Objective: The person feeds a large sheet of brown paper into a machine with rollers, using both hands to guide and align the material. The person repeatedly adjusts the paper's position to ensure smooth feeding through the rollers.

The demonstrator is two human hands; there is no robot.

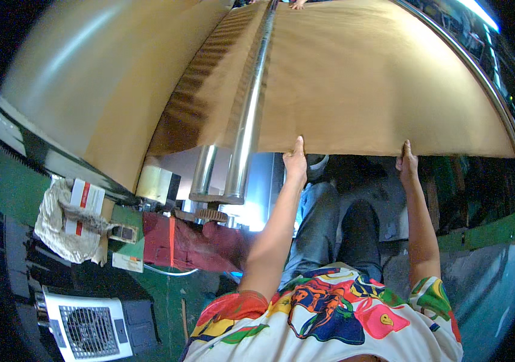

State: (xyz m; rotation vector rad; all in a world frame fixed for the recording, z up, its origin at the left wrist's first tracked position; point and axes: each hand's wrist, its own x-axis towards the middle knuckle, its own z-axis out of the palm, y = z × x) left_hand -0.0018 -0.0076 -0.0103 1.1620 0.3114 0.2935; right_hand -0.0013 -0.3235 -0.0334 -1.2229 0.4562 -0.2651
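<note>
A wide brown sheet [354, 90] stretches away from me, its near edge running across in front of my body. The left part of that edge is pinched in my left hand [295, 161], thumb on top and fingers curled underneath. Farther right, my right hand [407, 163] grips the same edge with its thumb pointing up. The sheet's material, paper or cloth, I cannot make out. Left of my left hand, a shiny metal roller [249, 120] lies across the sheet, with a second, shorter-looking metal roller [205, 172] beside it, mostly hidden by the sheet.
A large brown-covered drum [88, 78] fills the left. Gears [212, 215] sit at the rollers' near end. A metal bar [480, 75] borders the sheet's right side. At the far edge is another person's hand [298, 4]. A white-framed fan [88, 329] and white rag [67, 232] are lower left.
</note>
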